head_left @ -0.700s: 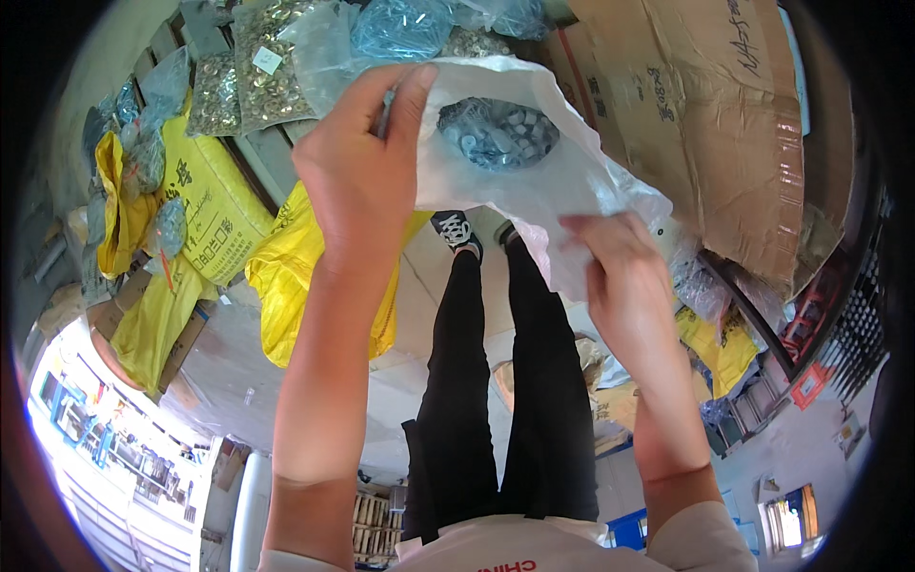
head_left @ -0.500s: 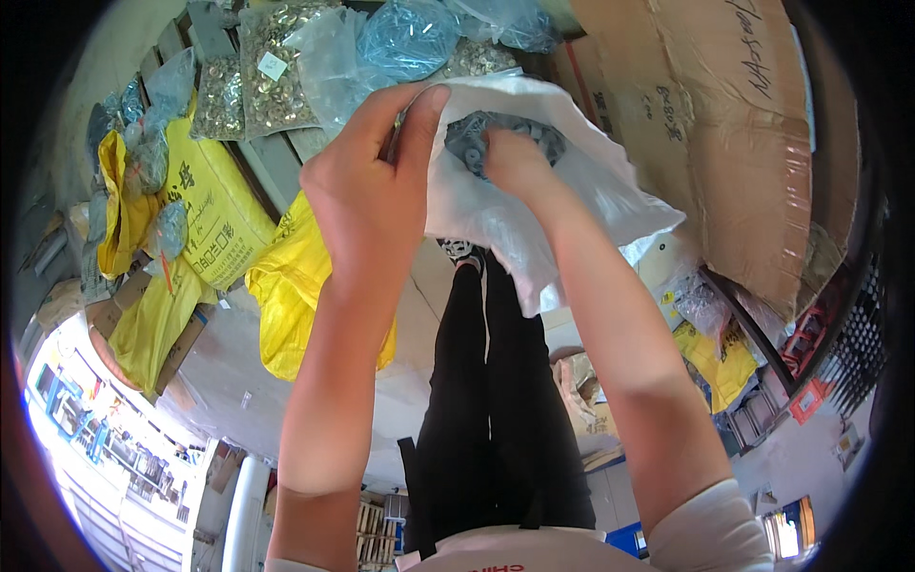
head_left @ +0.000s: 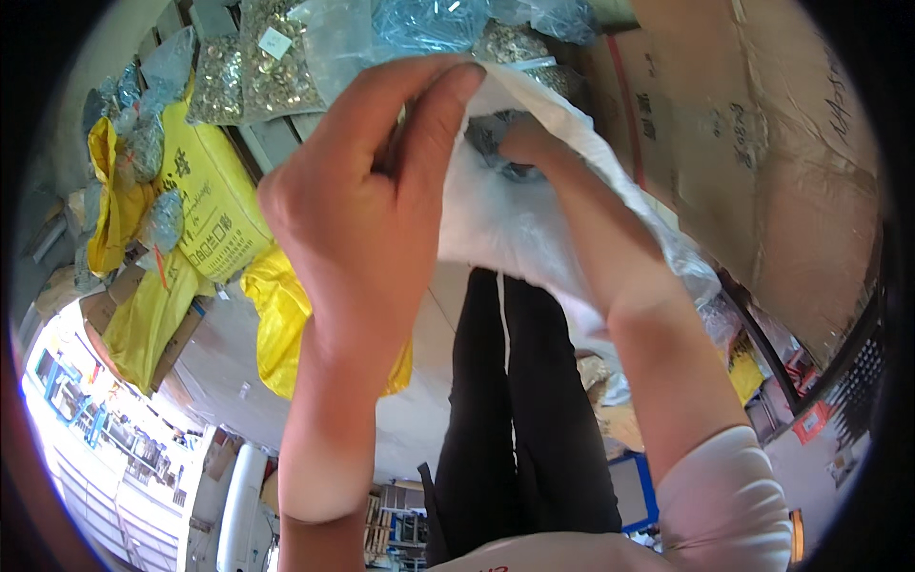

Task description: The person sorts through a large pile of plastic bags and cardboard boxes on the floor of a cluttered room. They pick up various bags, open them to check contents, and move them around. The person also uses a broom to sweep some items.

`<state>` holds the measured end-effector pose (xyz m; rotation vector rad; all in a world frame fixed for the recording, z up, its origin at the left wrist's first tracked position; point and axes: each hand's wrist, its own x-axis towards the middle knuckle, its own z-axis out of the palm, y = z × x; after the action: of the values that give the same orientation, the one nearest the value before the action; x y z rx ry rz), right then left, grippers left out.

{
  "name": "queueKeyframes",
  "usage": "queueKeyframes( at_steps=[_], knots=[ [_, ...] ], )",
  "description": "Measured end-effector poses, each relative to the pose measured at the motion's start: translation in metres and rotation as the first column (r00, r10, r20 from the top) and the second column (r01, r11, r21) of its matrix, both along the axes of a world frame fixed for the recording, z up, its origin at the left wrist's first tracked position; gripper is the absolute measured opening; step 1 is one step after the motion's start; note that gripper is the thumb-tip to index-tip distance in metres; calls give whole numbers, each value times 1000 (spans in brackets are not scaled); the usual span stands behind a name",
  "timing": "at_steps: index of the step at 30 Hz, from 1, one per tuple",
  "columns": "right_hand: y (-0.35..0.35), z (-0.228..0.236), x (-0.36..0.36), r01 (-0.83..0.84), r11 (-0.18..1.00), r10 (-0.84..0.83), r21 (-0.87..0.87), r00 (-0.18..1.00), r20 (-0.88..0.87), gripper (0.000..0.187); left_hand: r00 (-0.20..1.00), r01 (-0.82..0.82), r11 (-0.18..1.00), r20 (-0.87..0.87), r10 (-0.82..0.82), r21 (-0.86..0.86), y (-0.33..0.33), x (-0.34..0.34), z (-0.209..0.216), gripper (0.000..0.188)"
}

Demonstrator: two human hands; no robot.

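Observation:
A white woven sack (head_left: 505, 229) hangs in front of me with its mouth facing up. My left hand (head_left: 367, 181) pinches the sack's rim between thumb and fingers at its left side, holding the mouth open. Inside lie small dark grey parts (head_left: 486, 133), too blurred to tell their kind. My right hand (head_left: 532, 143) reaches deep into the sack, at the grey parts. Its fingertips are hidden among them and in shadow, so I cannot see whether it grips any.
Behind the sack lie clear bags of small metal parts (head_left: 276, 81) and a blue-tinted plastic bag (head_left: 429, 24). Yellow sacks (head_left: 214, 191) stand at the left, with a crumpled yellow bag (head_left: 276, 324) closer. Large cardboard boxes (head_left: 762, 143) fill the right.
My right hand and forearm have gone deeper into the sack, and the sack's right side has folded up along the forearm. The left hand keeps its hold on the rim, now closer to me.

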<state>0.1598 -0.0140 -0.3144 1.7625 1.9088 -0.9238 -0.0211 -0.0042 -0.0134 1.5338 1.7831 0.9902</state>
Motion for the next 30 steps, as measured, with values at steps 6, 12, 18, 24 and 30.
queueKeyframes(
  at_steps=[6, 12, 18, 24, 30],
  knots=[
    [-17, 99, 56, -101, 909, 155, -403, 982, 103, 21, 998, 0, 1000, 68, 1, -24, 2, 17, 5, 15],
    [-35, 151, 62, -50, 993, 55, -102, 998, 44, 27, 999, 39, 999, 36, -37, -36, 1, 29, 6, 10],
    [-64, 297, 64, 172, 971, -76, 169, 884, -461, 25, 943, 105, 932, -263, -204, -347, 0, 36, 19, 40],
    [-89, 392, 90, 299, 757, -185, 581, 951, -248, 49, 901, 65, 741, -281, -332, -668, -41, 33, 43, 49],
    [-126, 354, 114, 551, 826, -539, 115, 833, -123, 51, 892, 19, 693, -301, -337, -720, -77, 20, 51, 48]
  ],
)
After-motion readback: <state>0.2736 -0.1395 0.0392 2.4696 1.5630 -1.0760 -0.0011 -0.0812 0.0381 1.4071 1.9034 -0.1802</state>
